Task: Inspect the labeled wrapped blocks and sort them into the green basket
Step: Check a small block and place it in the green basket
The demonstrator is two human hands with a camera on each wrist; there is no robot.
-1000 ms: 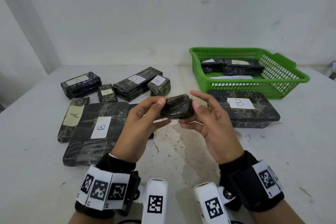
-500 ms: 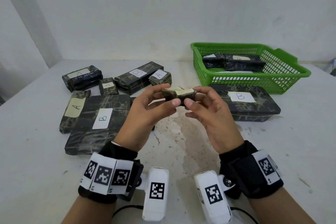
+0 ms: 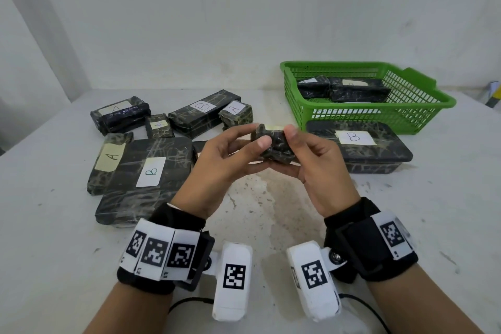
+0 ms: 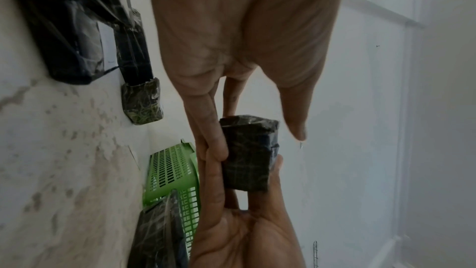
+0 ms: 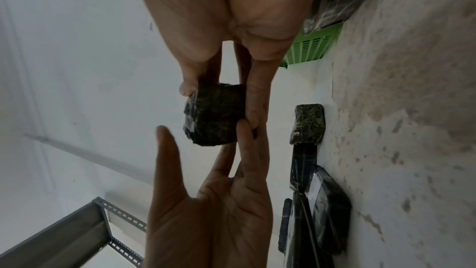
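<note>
Head view, largest thing first. White table (image 3: 257, 225) under everything, stained at the middle. Green basket (image 3: 379, 116) at the far right, already holding two wrapped blocks, their labels too small to read. Just in front of it, a broad flat block marked B (image 3: 379, 152). At left, a second broad B block (image 3: 162, 149) with a narrow A block (image 3: 109, 163) along its left edge. Behind those, a long B block (image 3: 200, 116) and a stubby A block (image 3: 235, 115).

Then the small wrapped block (image 3: 273, 149), held up over the table's middle between both hands, well short of the basket. Right hand (image 3: 322, 168) pinching it, thumb on one face and fingers along the opposite one. Left hand (image 3: 214, 171) looser — straight fingers propping the block's side. Thumb overlapping the block from the head camera, but standing clear of it in both wrist views.

What has changed: a second ago, only dark wrap toward the head camera; half a second ago, the pale label turned up. Now rolled away again — crumpled end facing the camera, just a pale sliver along the top edge, letter unreadable.

Reads as inspection under way, the block being rotated face by face. Nothing new in the basket, so the sorting of this one is not yet done. The right hand's pinch is probably enough alone for the short carry.
</note>
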